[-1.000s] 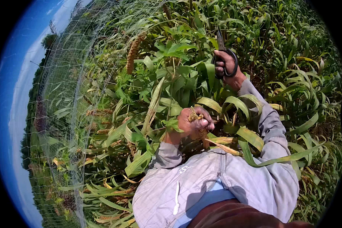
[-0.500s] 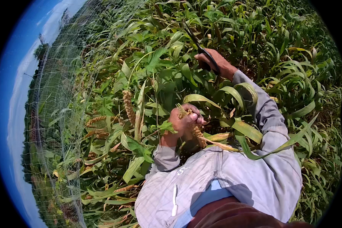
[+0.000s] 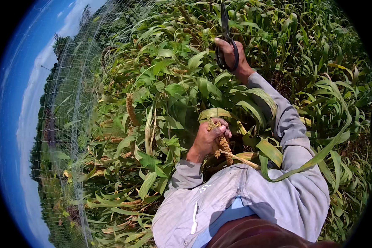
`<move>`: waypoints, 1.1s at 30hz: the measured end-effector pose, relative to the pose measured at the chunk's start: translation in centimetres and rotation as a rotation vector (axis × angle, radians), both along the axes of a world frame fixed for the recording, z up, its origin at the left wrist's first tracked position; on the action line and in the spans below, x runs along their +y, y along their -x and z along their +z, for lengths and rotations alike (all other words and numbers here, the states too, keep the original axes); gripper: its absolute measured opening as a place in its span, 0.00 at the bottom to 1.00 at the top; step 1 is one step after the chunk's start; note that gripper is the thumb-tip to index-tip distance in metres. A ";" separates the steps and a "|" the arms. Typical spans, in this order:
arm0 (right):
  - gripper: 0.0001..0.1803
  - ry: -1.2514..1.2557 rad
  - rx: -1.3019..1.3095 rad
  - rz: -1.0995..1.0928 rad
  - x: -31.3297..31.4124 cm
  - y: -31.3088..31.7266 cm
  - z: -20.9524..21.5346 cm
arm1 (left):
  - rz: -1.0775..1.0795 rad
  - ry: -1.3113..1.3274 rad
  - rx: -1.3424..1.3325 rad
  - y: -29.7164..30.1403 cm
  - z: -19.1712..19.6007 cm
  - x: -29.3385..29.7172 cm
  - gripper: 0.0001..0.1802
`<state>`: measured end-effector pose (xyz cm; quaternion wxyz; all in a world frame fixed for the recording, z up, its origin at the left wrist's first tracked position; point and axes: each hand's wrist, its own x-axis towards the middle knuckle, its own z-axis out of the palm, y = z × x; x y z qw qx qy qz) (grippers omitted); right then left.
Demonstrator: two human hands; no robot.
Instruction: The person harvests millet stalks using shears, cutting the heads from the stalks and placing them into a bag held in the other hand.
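My left hand (image 3: pixel 206 139) is closed around several golden-brown millet seed heads (image 3: pixel 225 145), close in front of my chest. Their lumpy ends hang below the fist, and a short tip sticks out above the thumb. Farther off, at upper right, my right hand (image 3: pixel 240 62) grips black-handled scissors (image 3: pixel 225 20) by the finger loops. The blades point away from me and look closed or nearly so. Left of my left hand, another millet head (image 3: pixel 130 109) stands on its plant among the leaves.
Dense green and yellowing leaves (image 3: pixel 190 89) surround both arms. One long curved leaf (image 3: pixel 314 163) lies across my right sleeve. A white mesh net (image 3: pixel 66 124) runs along the left side. More millet heads (image 3: pixel 132 202) show low at the left.
The scissors have swung from slanting left to nearly upright, and their loops now face me. My left hand has shifted slightly right with the millet heads. The view has turned a little.
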<state>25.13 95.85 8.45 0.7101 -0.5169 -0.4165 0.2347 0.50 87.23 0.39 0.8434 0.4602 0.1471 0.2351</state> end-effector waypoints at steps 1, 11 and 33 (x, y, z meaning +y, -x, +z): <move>0.20 -0.088 0.197 0.057 -1.2 -0.1 1.1 | 0.020 0.002 0.005 -0.1 0.3 -0.1 0.14; 0.18 0.458 0.140 -0.239 -16.0 -19.5 -7.1 | 0.186 -0.012 -0.075 -5.8 0.3 0.6 0.13; 0.20 0.499 -0.184 0.467 -10.0 -20.2 -9.2 | 0.564 -0.388 -0.060 -28.3 3.1 18.4 0.08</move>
